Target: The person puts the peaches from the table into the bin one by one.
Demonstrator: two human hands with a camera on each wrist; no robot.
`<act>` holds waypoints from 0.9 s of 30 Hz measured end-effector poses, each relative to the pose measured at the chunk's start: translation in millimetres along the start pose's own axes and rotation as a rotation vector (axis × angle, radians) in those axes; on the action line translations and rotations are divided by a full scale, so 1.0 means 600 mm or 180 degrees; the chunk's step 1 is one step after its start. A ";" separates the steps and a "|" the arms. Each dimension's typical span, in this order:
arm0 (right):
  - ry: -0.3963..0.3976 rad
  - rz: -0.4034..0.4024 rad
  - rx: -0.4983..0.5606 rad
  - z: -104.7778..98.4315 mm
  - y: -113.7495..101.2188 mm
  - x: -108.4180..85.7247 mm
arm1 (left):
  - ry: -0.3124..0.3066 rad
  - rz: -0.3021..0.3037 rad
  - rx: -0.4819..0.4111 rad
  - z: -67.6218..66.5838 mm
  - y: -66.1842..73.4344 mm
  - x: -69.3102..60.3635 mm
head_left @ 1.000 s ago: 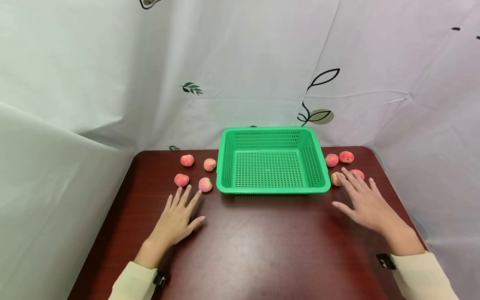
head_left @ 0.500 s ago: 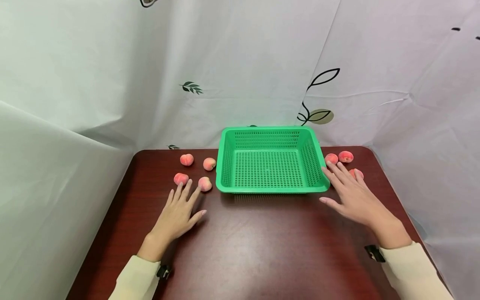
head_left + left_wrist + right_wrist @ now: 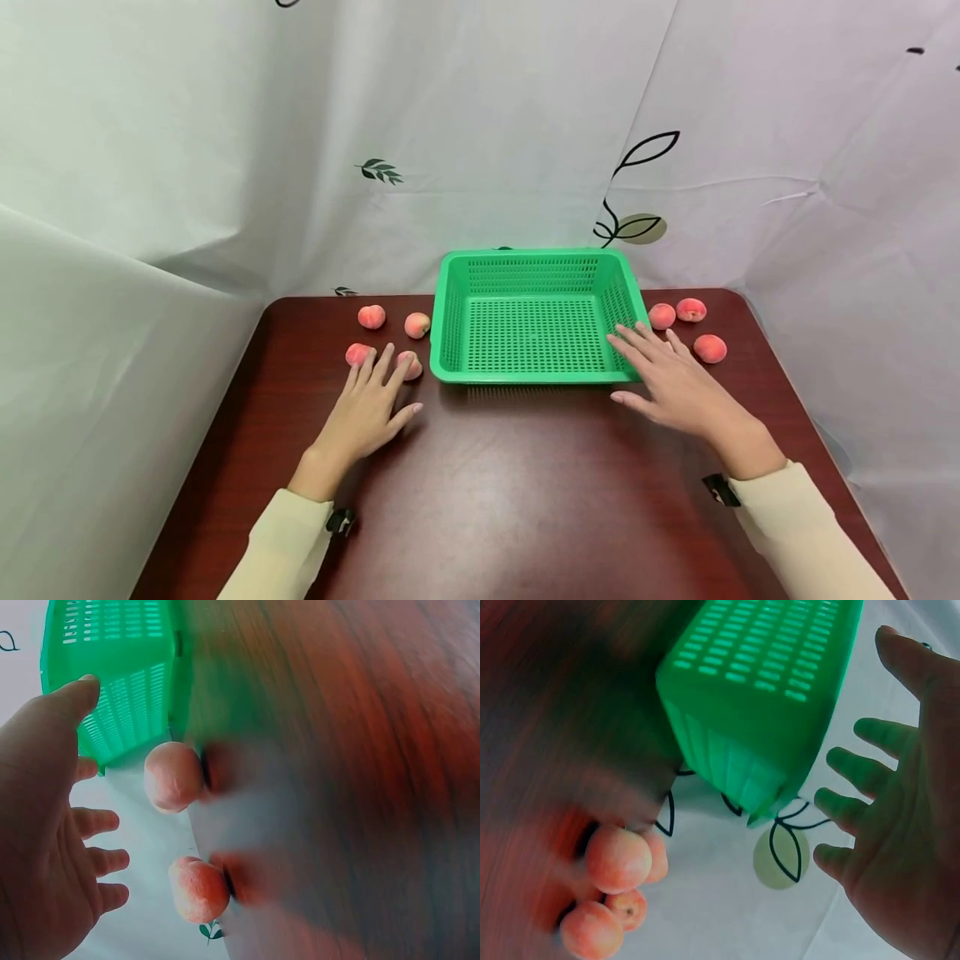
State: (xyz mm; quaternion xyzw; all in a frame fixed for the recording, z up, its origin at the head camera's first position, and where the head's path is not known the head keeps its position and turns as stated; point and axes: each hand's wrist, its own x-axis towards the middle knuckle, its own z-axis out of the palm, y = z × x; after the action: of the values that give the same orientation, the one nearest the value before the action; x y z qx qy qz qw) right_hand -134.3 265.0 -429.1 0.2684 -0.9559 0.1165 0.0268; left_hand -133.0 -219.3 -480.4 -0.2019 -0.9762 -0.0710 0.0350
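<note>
A green plastic basket (image 3: 536, 377) with perforated sides stands at the back of the table, nothing inside it. My left hand (image 3: 365, 417), fingers spread, hovers just short of two peaches on the left; the left wrist view shows a peach (image 3: 174, 777) apart from the fingers. My right hand (image 3: 678, 387) is held above the basket's front right corner, fingers extended and holding nothing. It partly hides a peach there in the head view. In the right wrist view a peach (image 3: 619, 859) and others cluster beside the basket, clear of that hand.
Two more peaches, one at the back left (image 3: 371, 317) and one beside the basket (image 3: 417, 325), sit on the dark red table (image 3: 510, 500). On the right are further peaches (image 3: 709, 348). A white patterned curtain (image 3: 480, 125) hangs close behind and at both sides.
My right hand has moved left, from over the right-hand peaches to over the basket's corner. My left hand has shifted slightly forward and right. Basket and peaches stay in place.
</note>
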 end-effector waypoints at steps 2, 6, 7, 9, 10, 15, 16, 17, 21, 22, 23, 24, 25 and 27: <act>-0.0029 -0.0053 -0.0001 0.004 -0.002 0.006 | 0.0002 0.0010 -0.0004 0.001 0.001 0.004; -0.0046 -0.0152 0.0000 0.011 -0.006 0.018 | 0.0009 0.0000 -0.0011 0.004 0.001 0.012; -0.0052 -0.0160 -0.0006 0.013 -0.006 0.021 | 0.0005 -0.0008 -0.0019 0.005 0.001 0.014; -0.0052 -0.0194 -0.0032 0.017 -0.006 0.025 | 0.0012 -0.0023 -0.0035 0.008 0.001 0.020; -0.0048 -0.0218 -0.0046 0.018 -0.005 0.026 | 0.0020 -0.0024 -0.0050 0.009 0.001 0.023; 0.0023 -0.0361 -0.0125 0.026 -0.003 0.031 | 0.0053 -0.0022 -0.0104 0.014 0.002 0.034; 0.0035 -0.0380 -0.0134 0.026 -0.003 0.032 | 0.0047 -0.0022 -0.0111 0.014 0.001 0.035; 0.0038 -0.0393 -0.0139 0.027 -0.002 0.033 | 0.0045 -0.0022 -0.0112 0.015 0.001 0.036; 0.0027 -0.0457 -0.0162 0.027 -0.001 0.037 | 0.0019 -0.0035 -0.0126 0.018 0.001 0.040; 0.0015 -0.0477 -0.0157 0.028 -0.002 0.039 | 0.0006 -0.0038 -0.0129 0.018 0.000 0.041; 0.0004 -0.0497 -0.0158 0.028 -0.002 0.041 | 0.0003 -0.0034 -0.0127 0.018 0.000 0.042; -0.0010 -0.0520 -0.0157 0.028 -0.002 0.043 | 0.0000 -0.0030 -0.0124 0.019 -0.001 0.043; -0.0033 -0.0534 -0.0153 0.028 -0.002 0.045 | -0.0002 -0.0025 -0.0122 0.019 -0.001 0.044; -0.0081 -0.0573 -0.0147 0.029 -0.003 0.048 | 0.0003 -0.0013 -0.0116 0.021 -0.003 0.046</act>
State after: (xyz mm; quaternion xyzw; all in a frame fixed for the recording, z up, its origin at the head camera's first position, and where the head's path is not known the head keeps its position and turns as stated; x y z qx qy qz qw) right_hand -158.0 244.7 -442.6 0.3540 -0.9306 0.0882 0.0312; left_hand -159.6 -208.0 -490.2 -0.2004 -0.9752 -0.0889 0.0316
